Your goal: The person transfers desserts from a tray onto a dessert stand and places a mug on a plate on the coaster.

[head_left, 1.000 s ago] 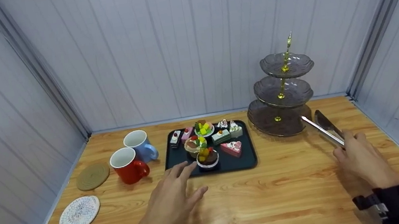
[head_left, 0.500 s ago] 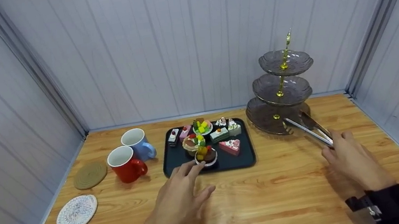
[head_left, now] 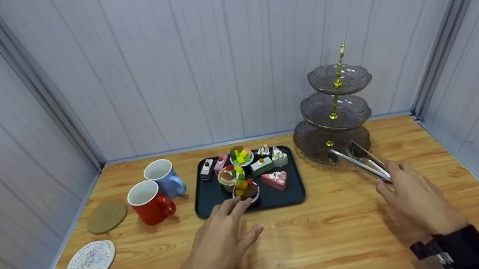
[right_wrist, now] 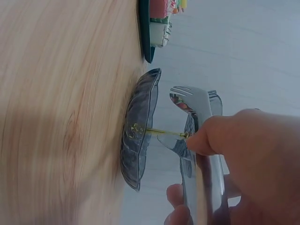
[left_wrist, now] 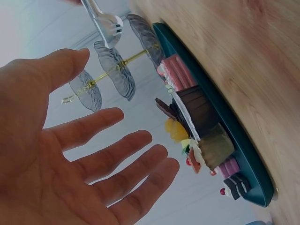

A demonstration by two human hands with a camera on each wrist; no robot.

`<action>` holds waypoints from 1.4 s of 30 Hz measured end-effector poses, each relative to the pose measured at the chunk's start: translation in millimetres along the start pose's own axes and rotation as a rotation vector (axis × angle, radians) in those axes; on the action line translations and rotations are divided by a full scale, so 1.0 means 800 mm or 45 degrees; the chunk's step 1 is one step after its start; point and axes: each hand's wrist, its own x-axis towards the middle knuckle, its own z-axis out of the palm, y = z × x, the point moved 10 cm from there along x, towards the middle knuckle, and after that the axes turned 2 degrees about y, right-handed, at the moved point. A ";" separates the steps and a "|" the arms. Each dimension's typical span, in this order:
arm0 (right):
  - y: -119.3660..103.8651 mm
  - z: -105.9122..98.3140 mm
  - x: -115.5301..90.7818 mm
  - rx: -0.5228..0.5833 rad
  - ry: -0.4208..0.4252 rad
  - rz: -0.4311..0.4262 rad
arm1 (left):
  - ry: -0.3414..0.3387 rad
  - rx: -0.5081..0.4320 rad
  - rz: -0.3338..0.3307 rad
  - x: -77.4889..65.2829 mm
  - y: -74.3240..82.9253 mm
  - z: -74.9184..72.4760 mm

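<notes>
My right hand [head_left: 417,196] grips metal serving tongs [head_left: 361,165], thumb on one arm and fingers around the other side. The two arms stand apart with nothing between their tips, which overlap the lowest tier of a smoky three-tier cake stand [head_left: 332,135] in the head view. Toothed tong ends show clearly in the right wrist view. My left hand [head_left: 217,245] hovers with spread fingers at the front edge of a dark tray [head_left: 297,194]. Closest to its fingertips is a chocolate cupcake [head_left: 247,191] topped with fruit. A pink cake slice [head_left: 275,180] lies to its right.
Several small cakes fill the tray's back, among them a green cake [head_left: 262,165] and a fruit tart [head_left: 241,156]. To the left stand a red mug [head_left: 149,206] and a blue mug [head_left: 163,178], with a tan coaster [head_left: 107,216] and a white patterned coaster [head_left: 91,263] beside them.
My right hand has moved left with the tongs, whose tips swung from the stand's right side to over its lowest tier. The left hand has shifted slightly right.
</notes>
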 end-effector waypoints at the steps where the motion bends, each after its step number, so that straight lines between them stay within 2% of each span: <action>1: -0.002 0.000 0.000 -0.001 0.004 -0.005 | -0.005 -0.002 -0.001 0.001 0.001 0.001; 10: -0.020 -0.002 -0.001 -0.003 0.044 -0.024 | -0.030 -0.032 0.005 0.006 0.007 0.006; 13: -0.026 -0.004 -0.002 0.001 0.059 -0.033 | -0.011 -0.026 0.030 0.006 0.012 0.005; 20: -0.038 -0.009 -0.005 -0.020 0.113 -0.094 | 0.092 -0.006 0.140 0.006 0.027 -0.002; 30: -0.054 -0.003 -0.008 -0.017 0.124 -0.119 | 0.068 -0.024 0.163 0.013 0.033 0.002; 36: -0.060 -0.001 -0.012 -0.015 0.150 -0.150 | 0.114 -0.028 0.204 0.014 0.041 0.001; 42: -0.066 0.005 -0.012 -0.036 0.117 -0.143 | 0.119 -0.030 0.230 0.018 0.046 0.003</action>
